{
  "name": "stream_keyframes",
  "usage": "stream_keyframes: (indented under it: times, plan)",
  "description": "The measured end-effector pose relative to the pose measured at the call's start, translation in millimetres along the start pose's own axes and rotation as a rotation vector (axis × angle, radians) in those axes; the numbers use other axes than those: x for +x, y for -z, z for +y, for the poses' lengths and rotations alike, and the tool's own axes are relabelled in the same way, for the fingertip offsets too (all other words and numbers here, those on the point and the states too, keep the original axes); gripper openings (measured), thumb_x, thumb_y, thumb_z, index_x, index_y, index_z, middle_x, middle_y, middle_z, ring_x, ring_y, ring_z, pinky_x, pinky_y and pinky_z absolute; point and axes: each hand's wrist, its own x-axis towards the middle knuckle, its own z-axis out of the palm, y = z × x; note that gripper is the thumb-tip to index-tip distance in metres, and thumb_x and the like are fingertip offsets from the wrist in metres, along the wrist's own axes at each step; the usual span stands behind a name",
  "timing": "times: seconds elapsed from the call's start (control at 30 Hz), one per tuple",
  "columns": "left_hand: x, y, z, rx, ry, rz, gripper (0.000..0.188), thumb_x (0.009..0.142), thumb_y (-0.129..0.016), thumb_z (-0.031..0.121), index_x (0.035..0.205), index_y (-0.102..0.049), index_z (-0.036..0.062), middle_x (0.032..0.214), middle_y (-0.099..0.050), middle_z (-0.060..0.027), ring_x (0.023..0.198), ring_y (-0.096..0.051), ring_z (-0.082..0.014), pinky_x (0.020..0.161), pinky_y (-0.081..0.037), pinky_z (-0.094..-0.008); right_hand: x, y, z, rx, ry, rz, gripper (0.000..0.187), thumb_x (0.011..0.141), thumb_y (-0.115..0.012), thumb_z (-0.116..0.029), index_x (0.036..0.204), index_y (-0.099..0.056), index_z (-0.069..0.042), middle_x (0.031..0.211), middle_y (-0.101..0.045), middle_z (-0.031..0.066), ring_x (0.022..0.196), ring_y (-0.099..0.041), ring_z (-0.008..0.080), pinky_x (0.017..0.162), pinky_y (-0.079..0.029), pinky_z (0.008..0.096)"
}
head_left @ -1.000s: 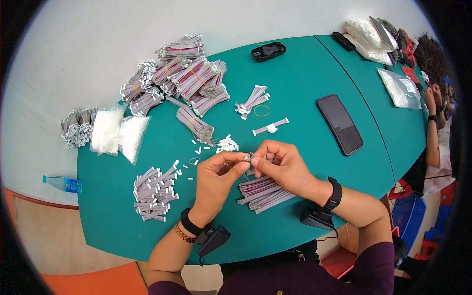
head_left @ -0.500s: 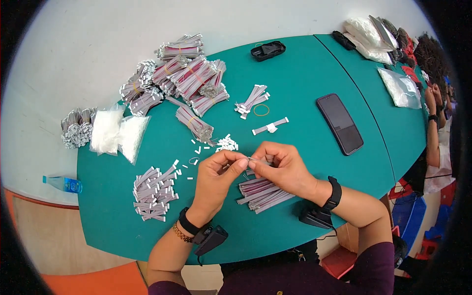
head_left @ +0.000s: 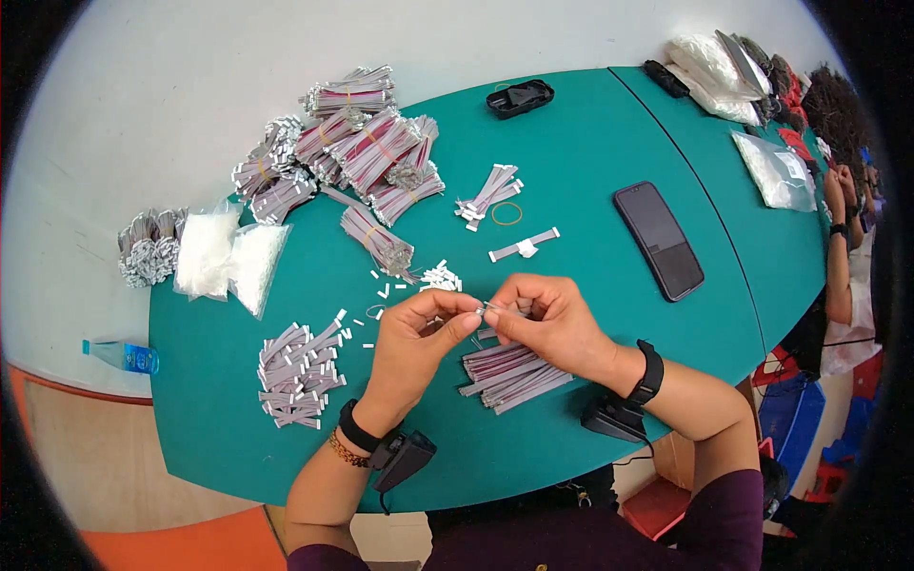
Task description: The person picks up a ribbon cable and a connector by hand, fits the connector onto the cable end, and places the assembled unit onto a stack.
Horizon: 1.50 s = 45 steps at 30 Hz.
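Above the table's middle, my left hand and my right hand meet fingertip to fingertip. Thumb and forefinger of the left pinch a small white connector, mostly covered by the fingers. The right pinches the end of a thin grey ribbon cable, its length largely hidden by that hand. Below the right hand lies a stack of grey and purple ribbon cables. Loose white connectors are scattered just beyond my left hand. To its left sits a pile of grey cables with white ends.
Banded cable bundles are heaped at the back left, beside bags of white parts. A phone lies right, a black case at the back. One tagged cable lies ahead. Another person's arm shows far right.
My fingertips have parted slightly, showing a little more of the small pieces between them. My left hand and wrist have shifted slightly left. The things on the table look unmoved.
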Motion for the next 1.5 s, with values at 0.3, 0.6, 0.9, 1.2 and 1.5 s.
stream_keyframes:
  times: [0.3,0.6,0.9,1.2,1.5]
  plan:
    - [-0.1,-1.3,-0.6,-0.035,-0.008,-0.007,0.012,0.081,-0.065,0.01,0.088,-0.06,0.0024,0.082,-0.061,0.0002,0.071,-0.051,-0.0045,0.062,-0.039,-0.018,0.0,-3.4,1.2,-0.009,0.036,0.0,0.012,0.085,-0.06,-0.01,0.077,-0.056,-0.003,0.063,-0.052,-0.0046,0.057,-0.042,-0.0001,0.048,-0.032,0.0183]
    - [1.1,0.2,-3.3,0.006,0.003,-0.039,0.012,0.082,-0.063,0.009,0.092,-0.059,0.0027,0.08,-0.059,0.0014,0.068,-0.048,-0.0033,0.059,-0.036,-0.0185,-0.4,0.2,4.6,-0.065,0.035,-0.012,0.009,0.085,-0.061,-0.009,0.082,-0.057,-0.001,0.066,-0.055,-0.0029,0.058,-0.046,0.0005,0.05,-0.035,0.017]
    - [10.6,25.4,9.0,0.545,-0.047,0.06,0.013,0.078,-0.064,0.005,0.091,-0.062,0.0043,0.08,-0.059,0.002,0.069,-0.049,-0.0059,0.061,-0.038,-0.0213,1.7,4.2,3.3,-0.064,0.017,0.03,0.01,0.085,-0.06,-0.01,0.08,-0.057,-0.001,0.064,-0.054,-0.0027,0.057,-0.046,0.0009,0.049,-0.035,0.0172]
    - [15.7,16.3,-7.3,1.109,-0.357,0.075,0.019,0.069,-0.068,0.005,0.087,-0.064,0.0082,0.076,-0.056,-0.0058,0.075,-0.052,-0.0243,0.064,-0.043,-0.0337,3.1,3.1,5.1,-0.041,0.028,0.015,0.011,0.085,-0.06,-0.01,0.08,-0.056,-0.002,0.064,-0.054,-0.0025,0.056,-0.046,0.0009,0.048,-0.036,0.0173]
    - [15.3,15.4,-6.9,0.61,-0.174,-0.003,0.01,0.08,-0.063,0.008,0.089,-0.062,0.0025,0.08,-0.062,-0.005,0.072,-0.058,-0.0163,0.063,-0.047,-0.0283,2.1,3.2,0.0,-0.028,0.02,0.029,0.009,0.084,-0.061,-0.009,0.08,-0.057,-0.002,0.063,-0.054,-0.0028,0.056,-0.048,0.0009,0.048,-0.035,0.0174]
